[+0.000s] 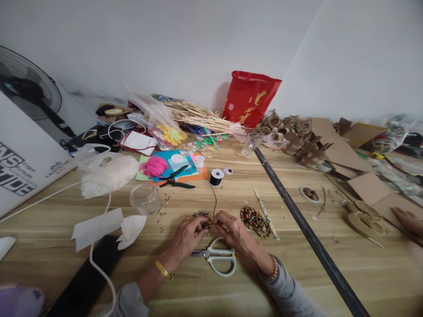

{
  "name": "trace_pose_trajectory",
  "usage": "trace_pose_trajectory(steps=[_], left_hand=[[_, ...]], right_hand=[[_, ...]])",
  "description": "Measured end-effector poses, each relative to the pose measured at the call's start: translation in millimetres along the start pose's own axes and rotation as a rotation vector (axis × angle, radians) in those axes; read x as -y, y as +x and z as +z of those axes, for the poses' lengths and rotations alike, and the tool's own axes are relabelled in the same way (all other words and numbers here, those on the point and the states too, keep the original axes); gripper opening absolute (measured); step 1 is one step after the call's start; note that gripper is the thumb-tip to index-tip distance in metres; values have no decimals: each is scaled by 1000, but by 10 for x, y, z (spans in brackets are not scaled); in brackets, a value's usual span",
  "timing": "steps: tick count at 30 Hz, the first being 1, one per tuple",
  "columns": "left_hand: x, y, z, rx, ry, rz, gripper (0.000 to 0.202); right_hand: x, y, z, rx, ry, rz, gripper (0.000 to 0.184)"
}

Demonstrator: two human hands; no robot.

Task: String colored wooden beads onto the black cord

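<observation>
A small cluster of dark multicoloured beads (204,217) sits at the fingertips of my left hand (185,240), which is closed on it. Right beside it, my right hand (233,230) pinches a thin dark cord (215,203) close to the beads. That cord runs up to a black spool with a white rim (217,177). White-handled scissors (223,273) lie flat under and just in front of my hands. To the right rests a coiled heap of beaded strands (255,221), with a patterned pencil-like stick (264,212) alongside.
Black-handled pliers (176,179) and pink yarn (153,166) lie on coloured sheets. A clear jar (145,198) and white tissue (131,230) are at left. A dark strip (297,220) crosses the table. At the right edge another person's hand (409,221) rests near cardboard pieces (366,220).
</observation>
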State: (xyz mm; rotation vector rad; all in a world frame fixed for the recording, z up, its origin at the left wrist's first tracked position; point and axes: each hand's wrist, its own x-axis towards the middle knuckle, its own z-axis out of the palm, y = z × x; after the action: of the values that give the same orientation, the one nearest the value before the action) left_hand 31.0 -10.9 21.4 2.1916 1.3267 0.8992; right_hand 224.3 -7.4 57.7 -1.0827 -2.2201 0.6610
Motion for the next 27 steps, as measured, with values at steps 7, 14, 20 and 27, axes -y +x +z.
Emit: trace_pose_trajectory(steps=[7,14,20,27], left_hand=[[44,-6,6,-9,-17,119,13],[1,38,4,22,39,165,15],[-30,77,-21,28,60,164,16],[-15,98,-12,16,75,110,12]], right_hand=[[-19,-20,3,-10,-27,29,13],[30,-7,116,29,-26,10,13],[-38,-1,157,-1,-44,25,10],[-130,-33,235,-109,73,23,13]])
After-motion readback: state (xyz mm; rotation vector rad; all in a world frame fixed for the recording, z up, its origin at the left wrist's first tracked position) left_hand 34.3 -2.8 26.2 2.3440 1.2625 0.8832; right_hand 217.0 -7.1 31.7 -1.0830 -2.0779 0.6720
